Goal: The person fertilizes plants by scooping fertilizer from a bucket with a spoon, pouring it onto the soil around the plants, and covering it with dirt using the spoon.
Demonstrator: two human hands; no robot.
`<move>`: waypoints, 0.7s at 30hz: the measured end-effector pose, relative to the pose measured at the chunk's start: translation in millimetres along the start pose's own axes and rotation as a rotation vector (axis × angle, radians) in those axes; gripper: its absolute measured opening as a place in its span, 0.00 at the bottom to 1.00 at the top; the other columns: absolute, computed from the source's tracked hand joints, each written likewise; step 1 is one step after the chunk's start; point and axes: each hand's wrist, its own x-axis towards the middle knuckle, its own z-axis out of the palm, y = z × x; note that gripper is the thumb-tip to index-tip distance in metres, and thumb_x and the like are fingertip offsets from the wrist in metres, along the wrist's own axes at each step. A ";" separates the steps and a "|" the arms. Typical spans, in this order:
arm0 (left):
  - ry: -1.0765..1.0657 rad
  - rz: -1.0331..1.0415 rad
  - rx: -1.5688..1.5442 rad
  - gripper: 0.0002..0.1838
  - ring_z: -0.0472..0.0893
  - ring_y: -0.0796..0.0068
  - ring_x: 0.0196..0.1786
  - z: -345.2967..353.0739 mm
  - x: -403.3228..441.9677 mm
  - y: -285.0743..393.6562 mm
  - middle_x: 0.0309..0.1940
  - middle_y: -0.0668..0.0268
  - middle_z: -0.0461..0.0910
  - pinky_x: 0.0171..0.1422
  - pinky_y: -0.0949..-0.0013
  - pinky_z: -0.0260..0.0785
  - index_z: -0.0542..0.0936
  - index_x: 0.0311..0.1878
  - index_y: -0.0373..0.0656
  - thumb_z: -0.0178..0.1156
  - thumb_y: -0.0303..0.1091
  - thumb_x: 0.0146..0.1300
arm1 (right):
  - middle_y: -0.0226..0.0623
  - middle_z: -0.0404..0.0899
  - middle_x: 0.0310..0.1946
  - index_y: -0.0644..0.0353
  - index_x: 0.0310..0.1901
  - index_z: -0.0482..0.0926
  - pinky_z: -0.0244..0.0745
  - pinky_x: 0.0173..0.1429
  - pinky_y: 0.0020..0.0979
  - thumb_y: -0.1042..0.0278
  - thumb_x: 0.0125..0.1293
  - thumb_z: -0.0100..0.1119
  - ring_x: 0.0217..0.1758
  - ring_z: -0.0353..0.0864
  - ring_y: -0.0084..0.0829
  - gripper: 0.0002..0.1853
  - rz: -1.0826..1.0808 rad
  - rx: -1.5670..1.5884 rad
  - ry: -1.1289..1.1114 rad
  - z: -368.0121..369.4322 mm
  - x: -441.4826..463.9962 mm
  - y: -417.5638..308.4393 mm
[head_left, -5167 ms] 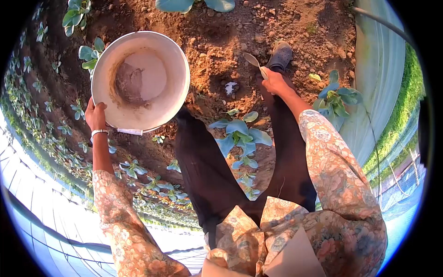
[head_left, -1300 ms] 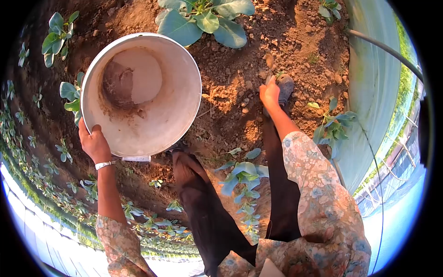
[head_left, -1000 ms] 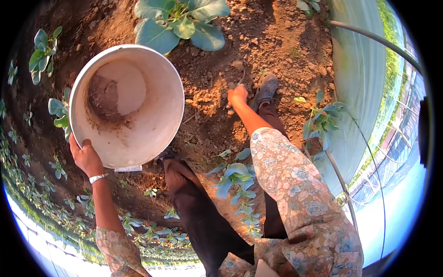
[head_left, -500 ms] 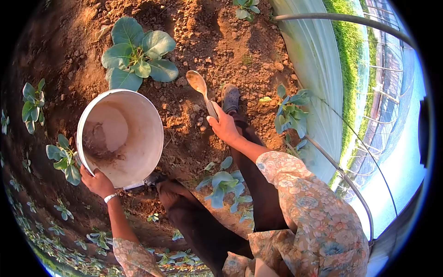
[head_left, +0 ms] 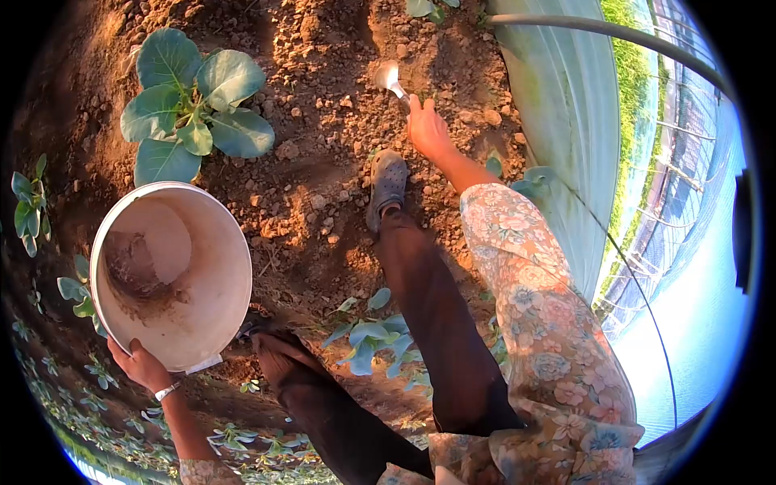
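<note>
The white bucket, wide mouth up and tilted, sits just on the near side of the large leafy plant; grey-brown residue covers part of its bottom, with brown smudges up the wall. The metal spoon, its bowl brightly sunlit, is well to the plant's right, handle angled nearer the wearer.

Crumbly brown soil covers most of the ground, warmly lit at top centre, shadowed at far left. Pale greenish sheeting runs down the upper right — bright grass just beyond it, then bluish netting. A dark pipe curves across the upper right; the lower right glares pale blue.
</note>
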 end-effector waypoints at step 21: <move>0.002 0.090 0.114 0.27 0.68 0.52 0.60 17.8 -6.9 31.6 0.59 0.50 0.68 0.64 0.58 0.58 0.67 0.62 0.37 0.48 0.29 0.56 | 0.56 0.71 0.42 0.51 0.69 0.52 0.74 0.36 0.44 0.78 0.61 0.45 0.34 0.79 0.50 0.34 0.075 -0.154 -0.382 1.7 -111.0 136.5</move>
